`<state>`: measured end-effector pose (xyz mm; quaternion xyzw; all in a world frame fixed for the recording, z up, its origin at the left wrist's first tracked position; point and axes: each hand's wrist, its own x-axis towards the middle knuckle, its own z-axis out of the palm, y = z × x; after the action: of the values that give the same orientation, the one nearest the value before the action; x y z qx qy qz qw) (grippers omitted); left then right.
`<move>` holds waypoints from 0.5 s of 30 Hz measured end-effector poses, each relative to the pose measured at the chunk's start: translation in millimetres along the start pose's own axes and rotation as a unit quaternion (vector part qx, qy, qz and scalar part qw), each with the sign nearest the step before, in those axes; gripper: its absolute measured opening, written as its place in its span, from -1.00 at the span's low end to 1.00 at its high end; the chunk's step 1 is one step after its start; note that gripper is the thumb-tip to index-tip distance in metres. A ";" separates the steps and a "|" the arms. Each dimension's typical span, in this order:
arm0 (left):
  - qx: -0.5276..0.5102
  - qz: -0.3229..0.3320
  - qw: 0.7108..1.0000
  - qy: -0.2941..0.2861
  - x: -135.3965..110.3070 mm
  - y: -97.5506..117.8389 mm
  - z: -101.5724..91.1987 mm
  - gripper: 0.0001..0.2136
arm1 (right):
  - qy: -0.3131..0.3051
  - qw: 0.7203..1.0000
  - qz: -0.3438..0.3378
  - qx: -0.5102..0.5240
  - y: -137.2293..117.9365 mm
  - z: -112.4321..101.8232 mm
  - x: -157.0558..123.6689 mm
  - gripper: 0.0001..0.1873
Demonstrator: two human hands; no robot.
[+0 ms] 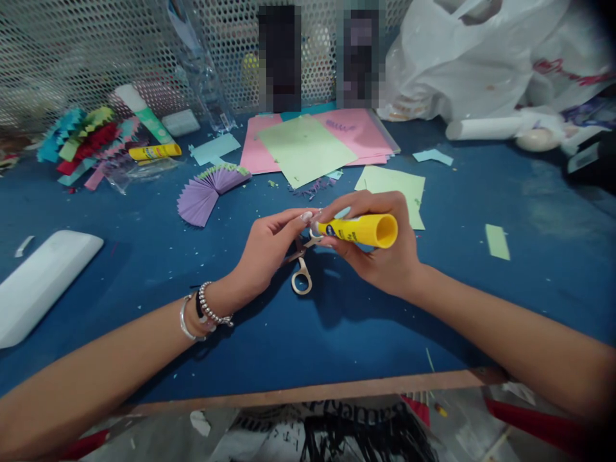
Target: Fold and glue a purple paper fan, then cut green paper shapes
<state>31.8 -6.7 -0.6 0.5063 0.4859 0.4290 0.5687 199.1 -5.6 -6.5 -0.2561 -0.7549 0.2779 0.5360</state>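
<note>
From the head camera, the right hand (380, 256) is wrapped around a yellow glue stick (360, 230) and holds it sideways above the blue table (144, 256); the left hand (267, 247) is nearly shut, with its fingertips pinching at the stick's tip, and I cannot tell if they hold a tiny bit of paper there. The glue might smear onto the fingers, because they press so close to the sticky end; the stick might also slip and fall onto the scissors (301, 273) lying right under both hands. Nearby sit a purple paper fan (205, 192), a pale green sheet (397, 189) and pink sheets (356, 135); farther left lie another glue stick (154, 152) and a pile of folded papers (81, 141); a white plastic bag (471, 58) sits at the back right. Only the scissors are in the way.
</note>
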 end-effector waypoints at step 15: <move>0.081 0.013 0.997 -0.015 -2.1 5.8 0.2 -0.68 | 0.080 0.945 0.191 0.254 1.8 -9.2 13.4 -0.70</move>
<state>31.7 -8.1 5.5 0.5630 0.5038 0.3879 0.5279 204.1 6.2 3.7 -0.2718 -0.5509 0.5362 0.5789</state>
